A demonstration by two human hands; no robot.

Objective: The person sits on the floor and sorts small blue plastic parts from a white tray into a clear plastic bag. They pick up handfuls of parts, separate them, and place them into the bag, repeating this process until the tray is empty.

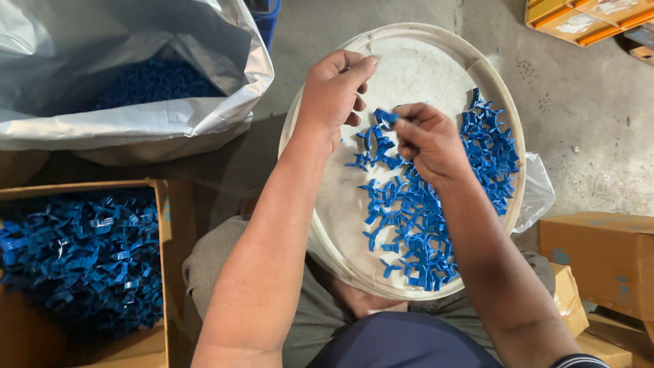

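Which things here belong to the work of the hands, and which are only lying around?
In use:
- left hand and right hand, pinching one blue plastic piece
- loose blue pieces
- round white tray
- cardboard box of blue pieces
- silver bag of blue pieces

Lying about:
- brown cartons
- orange crate

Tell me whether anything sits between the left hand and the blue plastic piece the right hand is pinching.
Nothing visible does. The left hand hovers just left of the blue plastic piece pinched by the right hand; only bare white tray shows between them.
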